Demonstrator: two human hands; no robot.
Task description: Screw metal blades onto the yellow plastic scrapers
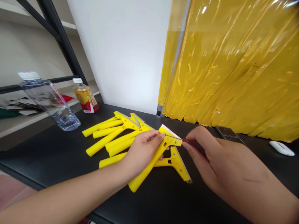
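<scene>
A yellow scraper [149, 165] with a wide head and a pale blade edge is gripped near its head by my left hand [142, 149]. Closed around the dark red handle of a screwdriver [174, 137] is my right hand [210, 155]. The thin shaft reaches left across the scraper head, its tip close to my left thumb and a screw spot there. Just beneath lies another yellow scraper [179, 165], its blade toward the right. Several more yellow scrapers [102, 143] lie overlapping to the left of my left hand. My left fingertips are partly hidden behind the scraper.
On the black table [58, 161] stand a clear water bottle [51, 99] and a smaller drink bottle [86, 96]. A phone [229, 134] and a white earbud case [281, 148] lie at the right. Yellow plastic sheeting [229, 68] and a white panel [123, 53] rise behind.
</scene>
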